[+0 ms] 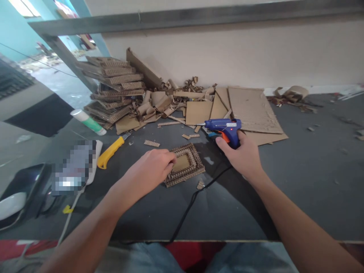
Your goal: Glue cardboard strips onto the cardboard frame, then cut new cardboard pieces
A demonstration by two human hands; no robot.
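1. Cardboard frame (185, 165): on the table (313, 170), near centre. Judged light, fairly stiff; ridged walls probably crush under hard pinching. Best hold: outer edges.
2. Left hand (156, 162): fingertips gathered at the frame's 9 o'clock side. Cannot tell whether this grip pinches or only rests.
3. Frame's long axis: roughly 8 to 2 o'clock.
4. Glue gun (224, 124): between 1 and 2 o'clock of the frame. Right hand (247, 156) grip wrapped round its handle, the proper hold; nozzle (200, 124) presumably hot. Probably rigid, moderately light.
5. Gun's long axis: 9 to 3 o'clock, nozzle towards 9.
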